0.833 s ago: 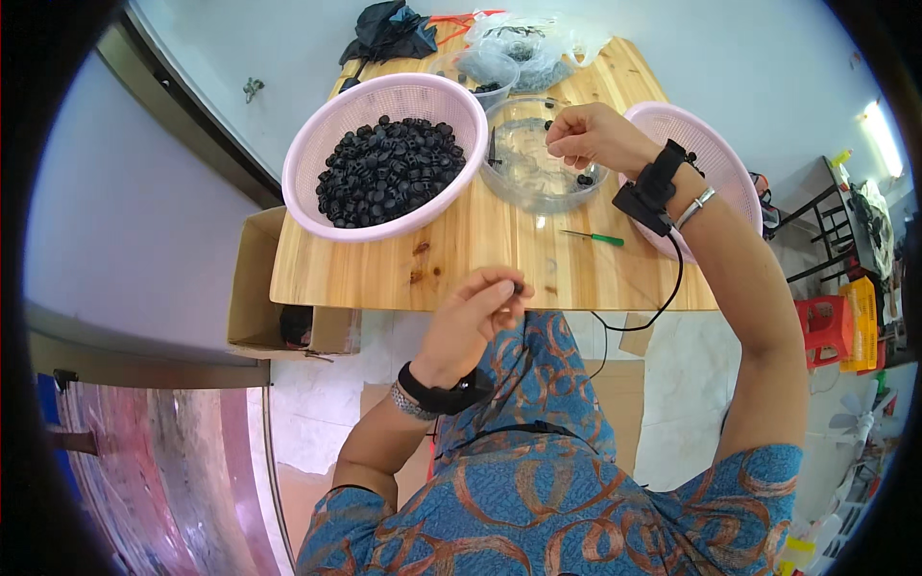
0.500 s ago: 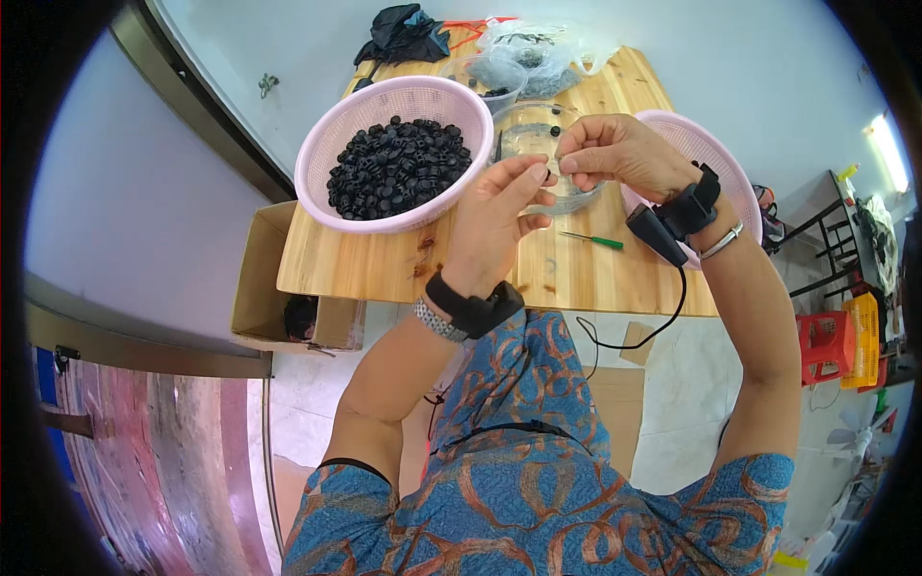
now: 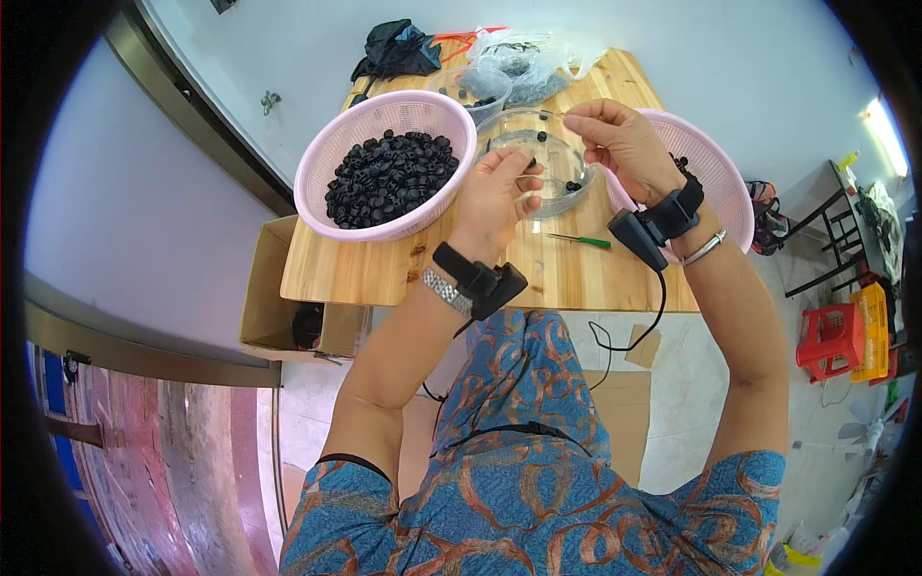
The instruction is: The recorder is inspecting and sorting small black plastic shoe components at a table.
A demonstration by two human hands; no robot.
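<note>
My left hand [image 3: 497, 197] pinches a small black plastic piece [image 3: 532, 163] between thumb and fingertips, over the near side of a clear round plastic tub [image 3: 584, 197]. Higher up and to the right, my right hand [image 3: 626, 152] has thumb and forefinger pressed together at the tub's rim; anything between them is too small to make out. A few black pieces [image 3: 573, 186] lie in the tub. On its left stands a pink basket [image 3: 312, 192] heaped with black caps [image 3: 394, 178]. A green-handled thin tool [image 3: 594, 242] lies on the table in front of the tub.
Behind my right wrist sits a second pink basket [image 3: 735, 197] with black pieces. Farther back on the wooden table [image 3: 384, 274] are another clear tub [image 3: 495, 88], plastic bags [image 3: 533, 72] and a black folded umbrella [image 3: 396, 50]. A cable [image 3: 663, 298] hangs from my right wrist device.
My hands were close together over the tub; now they are apart. The right hand has risen slightly, and the left has drawn a little to the left with the black piece.
</note>
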